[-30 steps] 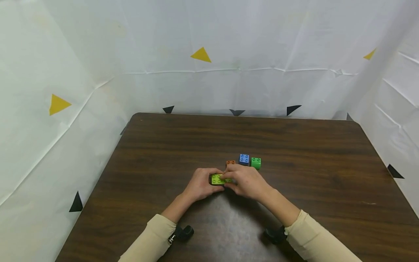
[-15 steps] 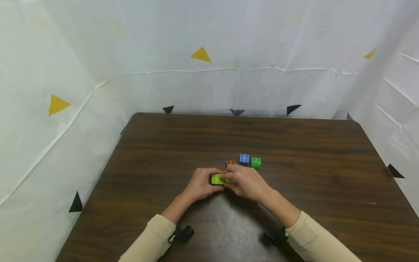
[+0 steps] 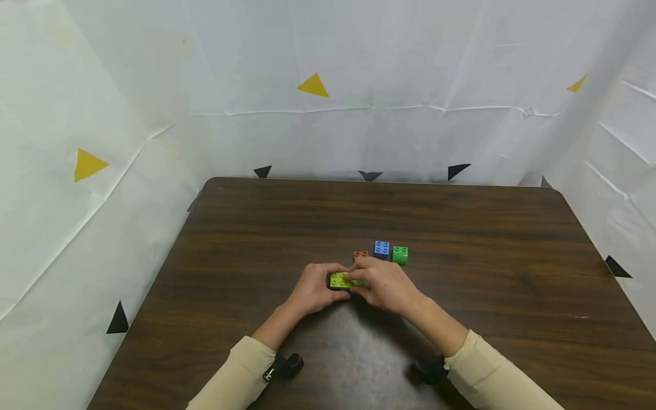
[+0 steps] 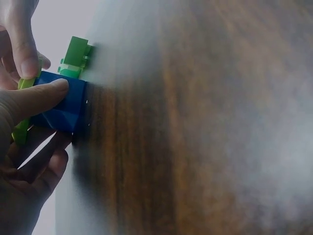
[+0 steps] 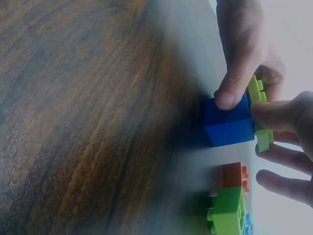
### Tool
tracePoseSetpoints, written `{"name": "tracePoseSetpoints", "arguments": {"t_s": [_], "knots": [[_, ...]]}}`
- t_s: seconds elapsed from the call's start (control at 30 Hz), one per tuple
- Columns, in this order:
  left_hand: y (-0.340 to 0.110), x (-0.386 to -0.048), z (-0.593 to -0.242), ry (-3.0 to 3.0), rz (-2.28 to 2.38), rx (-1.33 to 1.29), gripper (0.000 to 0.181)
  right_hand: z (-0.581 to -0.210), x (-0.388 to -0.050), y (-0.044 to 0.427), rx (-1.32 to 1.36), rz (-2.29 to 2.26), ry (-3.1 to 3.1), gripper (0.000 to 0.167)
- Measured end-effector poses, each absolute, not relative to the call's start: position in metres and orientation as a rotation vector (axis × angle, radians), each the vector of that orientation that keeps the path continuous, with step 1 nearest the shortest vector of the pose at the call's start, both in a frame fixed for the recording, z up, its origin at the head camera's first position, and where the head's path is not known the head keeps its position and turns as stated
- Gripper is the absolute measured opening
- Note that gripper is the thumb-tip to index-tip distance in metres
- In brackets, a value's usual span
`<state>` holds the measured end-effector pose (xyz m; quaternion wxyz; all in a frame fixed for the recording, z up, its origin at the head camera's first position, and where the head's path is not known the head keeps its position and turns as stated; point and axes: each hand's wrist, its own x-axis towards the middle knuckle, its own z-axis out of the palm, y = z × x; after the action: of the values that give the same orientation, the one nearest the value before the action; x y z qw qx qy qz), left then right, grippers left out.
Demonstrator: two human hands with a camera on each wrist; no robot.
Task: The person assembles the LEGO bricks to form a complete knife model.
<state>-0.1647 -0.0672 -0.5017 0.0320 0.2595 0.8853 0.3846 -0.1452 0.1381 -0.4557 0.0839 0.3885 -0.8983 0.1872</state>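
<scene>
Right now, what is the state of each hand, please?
Left hand: closed, holding the blue building brick.
Right hand: closed, pinching the lime-green studded plate.

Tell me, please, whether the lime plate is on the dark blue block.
On: both wrist views show the lime plate directly atop the dark blue block.

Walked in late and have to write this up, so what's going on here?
A person's left hand grips a dark blue block. A flat lime-green piece lies on top of that block, and the right hand pinches it. Whether the two pieces are fully pressed together, I can't tell. Just beyond the hands, on the brown table, are an orange block, a lighter blue block and a green block.
</scene>
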Motion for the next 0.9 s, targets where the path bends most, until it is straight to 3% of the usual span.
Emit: {"name": "tracePoseSetpoints", "arguments": {"t_s": [0.9], "knots": [[-0.0671,-0.1644,-0.5038,2.752,1.182,0.82,0.039,-0.4553,-0.141,0.139,1.156,0.538,-2.689,0.026]]}}
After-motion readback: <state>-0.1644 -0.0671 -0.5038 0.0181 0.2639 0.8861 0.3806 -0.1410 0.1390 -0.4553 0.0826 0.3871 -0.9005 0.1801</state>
